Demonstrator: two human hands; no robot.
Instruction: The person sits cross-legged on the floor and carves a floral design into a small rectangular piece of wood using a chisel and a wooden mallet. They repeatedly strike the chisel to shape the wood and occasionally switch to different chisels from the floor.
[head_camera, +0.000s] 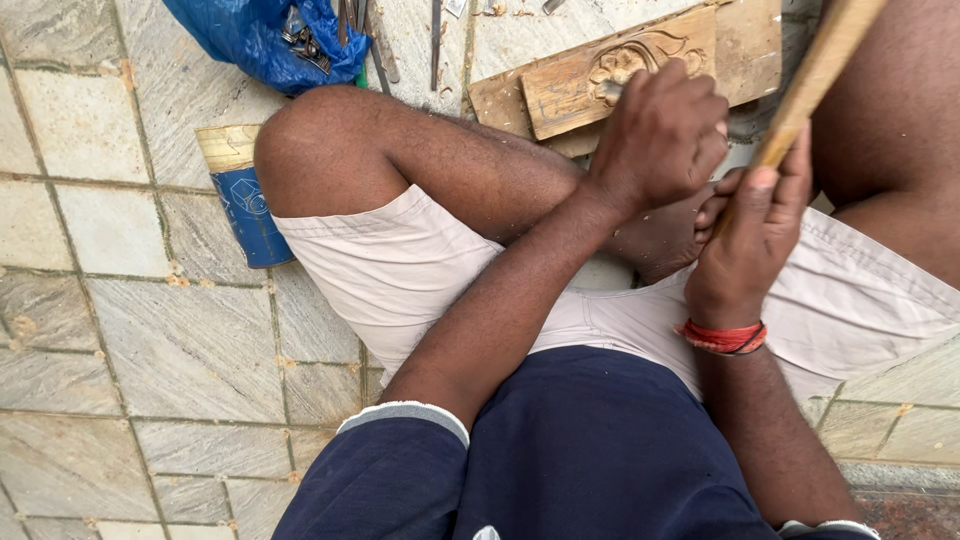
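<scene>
Seated cross-legged on the tiled floor, the person works over a carved wooden panel that lies flat on a larger wooden board just beyond the knees. Their left hand is closed in a fist around a chisel, of which only a short bit of the metal end shows, touching the floral relief cut into the panel. Their right hand, with a red thread band at the wrist, is closed around the lower part of a long wooden mallet handle that slants up and out of the top edge; its head is out of view. The panel looks stiff and fairly light, but the raised petals are thin and probably chip easily, so it is best taken by its plain outer edges rather than across the carving. The chisel is likely hard and sharp at the tip, safest gripped round the shaft as it is here. Near the left knee a blue can lies on its side, and a blue plastic bag with metal tools beside it lies farther off at the top.
</scene>
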